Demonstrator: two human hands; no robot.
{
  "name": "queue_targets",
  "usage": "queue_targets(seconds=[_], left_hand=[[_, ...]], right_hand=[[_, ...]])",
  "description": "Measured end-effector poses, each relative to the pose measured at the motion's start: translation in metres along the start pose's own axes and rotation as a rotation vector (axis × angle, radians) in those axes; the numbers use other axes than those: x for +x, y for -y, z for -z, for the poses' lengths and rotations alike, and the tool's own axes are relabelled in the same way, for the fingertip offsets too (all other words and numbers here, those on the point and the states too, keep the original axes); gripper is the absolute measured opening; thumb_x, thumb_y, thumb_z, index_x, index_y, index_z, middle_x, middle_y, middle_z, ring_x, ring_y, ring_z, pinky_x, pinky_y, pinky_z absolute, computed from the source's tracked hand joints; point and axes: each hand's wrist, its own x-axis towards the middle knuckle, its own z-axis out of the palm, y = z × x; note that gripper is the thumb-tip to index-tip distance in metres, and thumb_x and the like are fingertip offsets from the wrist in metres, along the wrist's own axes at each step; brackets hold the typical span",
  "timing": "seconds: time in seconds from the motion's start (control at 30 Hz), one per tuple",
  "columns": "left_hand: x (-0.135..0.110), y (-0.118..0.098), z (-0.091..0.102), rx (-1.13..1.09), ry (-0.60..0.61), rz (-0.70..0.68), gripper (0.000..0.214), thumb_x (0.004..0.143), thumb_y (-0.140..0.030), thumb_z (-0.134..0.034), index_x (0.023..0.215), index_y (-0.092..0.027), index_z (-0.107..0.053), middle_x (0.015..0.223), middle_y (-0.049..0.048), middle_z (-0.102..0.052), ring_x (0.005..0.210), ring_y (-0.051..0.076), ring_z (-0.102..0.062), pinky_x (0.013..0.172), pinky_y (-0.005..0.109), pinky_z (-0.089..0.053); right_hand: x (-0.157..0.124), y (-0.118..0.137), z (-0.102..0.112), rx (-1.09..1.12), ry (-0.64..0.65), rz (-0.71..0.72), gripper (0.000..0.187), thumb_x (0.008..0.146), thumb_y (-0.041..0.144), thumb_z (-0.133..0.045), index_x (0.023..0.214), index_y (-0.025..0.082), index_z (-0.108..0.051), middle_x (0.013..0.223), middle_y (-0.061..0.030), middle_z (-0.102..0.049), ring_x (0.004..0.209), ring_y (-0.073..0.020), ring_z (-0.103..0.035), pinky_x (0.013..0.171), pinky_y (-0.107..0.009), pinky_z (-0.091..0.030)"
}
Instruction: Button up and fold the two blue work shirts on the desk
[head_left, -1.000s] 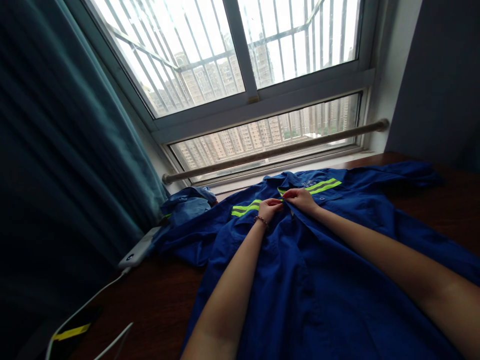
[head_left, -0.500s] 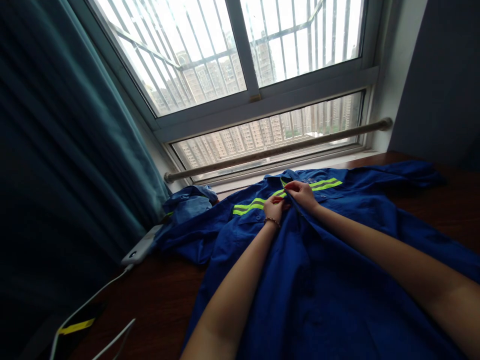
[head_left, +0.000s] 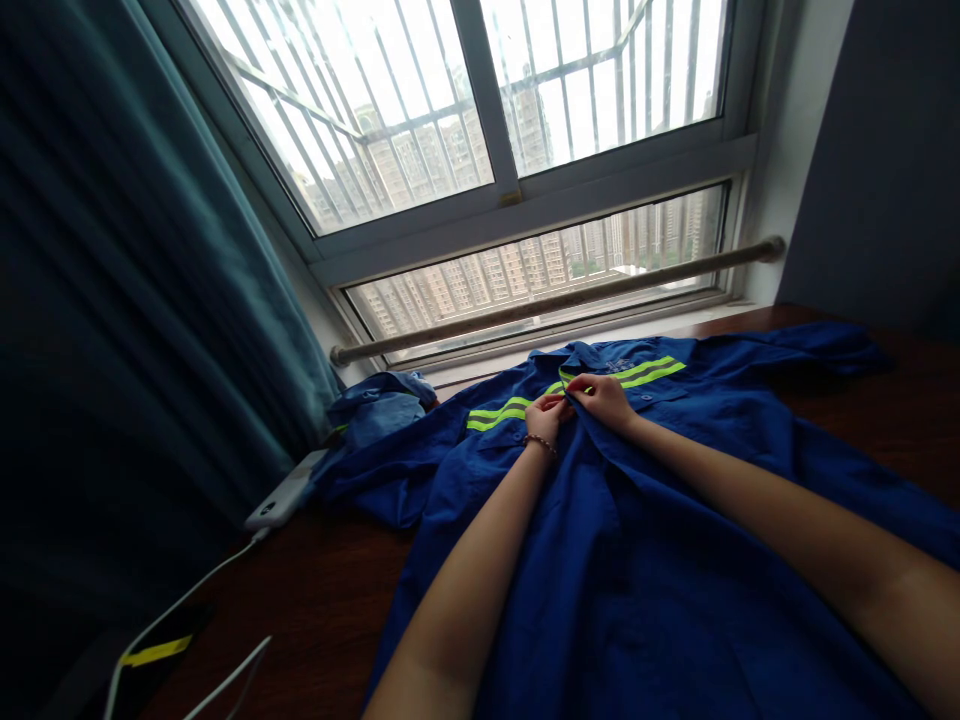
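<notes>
Lying collar toward the window, blue shirt pinched by both hands

The person's left arm and right arm were bare along all of their visible length. A thin bracelet of small, dark reddish-brown beads circled the left wrist, just below the left hand. The nails of the right hand looked tinted red, perhaps polish, though they were too small to be sure.
</notes>
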Motion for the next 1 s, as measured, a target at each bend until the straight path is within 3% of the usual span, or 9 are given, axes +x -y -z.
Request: queue_targets(seconds=[0.2, 0.67, 0.87, 1.0], left_hand=[[-0.0006, 0.0, 0.0, -0.105, 0.013, 0.028, 0.026, 0.056, -0.022, -0.076, 0.072, -0.012, -0.058, 0.061, 0.0026, -0.063, 0.056, 0.014, -0.063, 0.069, 0.032, -0.054], [-0.0024, -0.0021, -0.002, -0.163, -0.011, 0.052, 0.027, 0.049, -0.02, -0.078, 0.068, -0.011, -0.061, 0.06, 0.004, -0.064, 0.053, 0.014, -0.061, 0.064, 0.03, -0.053], [-0.0051, -0.0059, -0.0042, -0.169, -0.023, 0.066, 0.021, 0.053, -0.018, -0.076, 0.068, -0.012, -0.062, 0.061, 0.004, -0.065, 0.054, 0.014, -0.061, 0.062, 0.028, -0.052], [-0.006, -0.0094, -0.0054, -0.209, -0.021, 0.09, 0.021, 0.061, -0.027, -0.072, 0.067, -0.011, -0.061, 0.06, 0.0046, -0.063, 0.052, 0.013, -0.06, 0.056, 0.025, -0.051]], right_hand=[[-0.0007, -0.0006, -0.0014, -0.044, -0.034, -0.037, 0.012, 0.076, 0.024, -0.059, 0.086, 0.022, -0.066, 0.08, 0.0014, -0.066, 0.072, -0.0142, -0.061, 0.068, -0.021, -0.045], [-0.0029, -0.0036, -0.0034, -0.122, -0.068, 0.045, 0.014, 0.075, 0.024, -0.062, 0.088, 0.023, -0.066, 0.076, 0.0028, -0.066, 0.07, -0.0145, -0.061, 0.065, -0.022, -0.045], [-0.001, -0.0079, -0.0032, -0.067, -0.047, 0.041, 0.009, 0.074, 0.023, -0.063, 0.082, 0.022, -0.066, 0.074, 0.0018, -0.066, 0.069, -0.0143, -0.061, 0.066, -0.022, -0.045], [-0.0001, -0.006, -0.0033, -0.051, -0.026, 0.064, 0.008, 0.074, 0.019, -0.061, 0.08, 0.02, -0.066, 0.074, 0.0009, -0.065, 0.068, -0.0133, -0.06, 0.064, -0.022, -0.044]])
